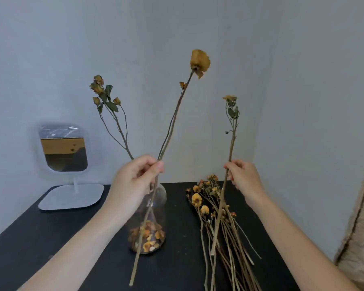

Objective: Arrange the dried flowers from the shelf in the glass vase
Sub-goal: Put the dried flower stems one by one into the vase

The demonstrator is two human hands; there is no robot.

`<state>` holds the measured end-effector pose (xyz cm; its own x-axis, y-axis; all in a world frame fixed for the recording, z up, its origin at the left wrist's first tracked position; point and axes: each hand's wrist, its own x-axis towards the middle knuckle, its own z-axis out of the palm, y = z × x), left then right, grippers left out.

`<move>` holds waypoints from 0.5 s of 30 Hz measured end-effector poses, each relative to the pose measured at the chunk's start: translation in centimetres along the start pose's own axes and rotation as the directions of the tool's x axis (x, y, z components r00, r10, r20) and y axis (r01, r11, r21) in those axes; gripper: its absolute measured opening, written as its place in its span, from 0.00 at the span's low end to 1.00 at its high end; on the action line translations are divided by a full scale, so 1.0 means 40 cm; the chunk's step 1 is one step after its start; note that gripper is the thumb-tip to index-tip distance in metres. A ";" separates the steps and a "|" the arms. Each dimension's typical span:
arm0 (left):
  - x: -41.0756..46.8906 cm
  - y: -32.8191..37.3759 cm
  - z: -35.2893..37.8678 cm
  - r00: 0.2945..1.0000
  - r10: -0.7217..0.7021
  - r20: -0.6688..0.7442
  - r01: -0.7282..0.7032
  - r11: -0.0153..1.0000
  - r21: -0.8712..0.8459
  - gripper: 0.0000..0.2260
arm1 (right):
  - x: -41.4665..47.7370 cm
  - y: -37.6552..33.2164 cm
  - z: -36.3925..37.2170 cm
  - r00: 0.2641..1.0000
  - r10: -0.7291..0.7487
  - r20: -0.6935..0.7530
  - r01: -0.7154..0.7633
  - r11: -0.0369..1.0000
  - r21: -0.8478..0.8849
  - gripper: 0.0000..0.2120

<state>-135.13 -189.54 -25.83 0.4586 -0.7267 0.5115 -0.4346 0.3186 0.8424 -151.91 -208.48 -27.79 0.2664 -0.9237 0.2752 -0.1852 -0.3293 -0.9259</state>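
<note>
My left hand (135,179) pinches a long dried rose stem (172,120) with a big yellow head, held up in front of the glass vase (159,208). The stem's lower end hangs outside the vase, in front of it. Loose dried petals fill the vase's bottom, and a branched sprig of small buds (105,95) rises behind my left hand, apparently from the vase's neck. My right hand (243,177) grips a thinner dried stem (231,131) with a small yellow bloom, upright over the pile of dried flowers (214,213) lying on the black shelf top (51,238).
A small white mirror on a flat stand (64,156) stands at the back left of the shelf. Pale walls meet in a corner behind. A beige fabric edge (359,238) shows at the right.
</note>
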 end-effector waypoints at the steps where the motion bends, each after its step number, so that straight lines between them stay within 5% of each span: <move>1: 0.013 0.011 -0.027 0.999 0.007 -0.032 -0.007 1.000 -0.023 0.10 | -0.003 -0.009 0.011 1.000 -0.007 0.011 0.007 1.000 -0.001 0.09; 10: 0.162 0.133 -0.191 0.922 0.051 -0.383 -0.144 0.966 -0.217 0.12 | -0.028 -0.052 0.087 0.994 -0.050 0.094 0.049 0.999 0.020 0.11; 15: 0.193 0.184 -0.209 0.879 0.097 -0.467 -0.248 0.930 -0.273 0.12 | -0.027 -0.058 0.091 0.993 -0.065 0.099 0.066 0.998 -0.012 0.11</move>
<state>-128.29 -187.73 -14.26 0.7227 -0.3240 0.6106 -0.3057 0.6425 0.7027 -148.34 -206.03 -26.89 0.3705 -0.8765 0.3073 -0.1785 -0.3919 -0.9025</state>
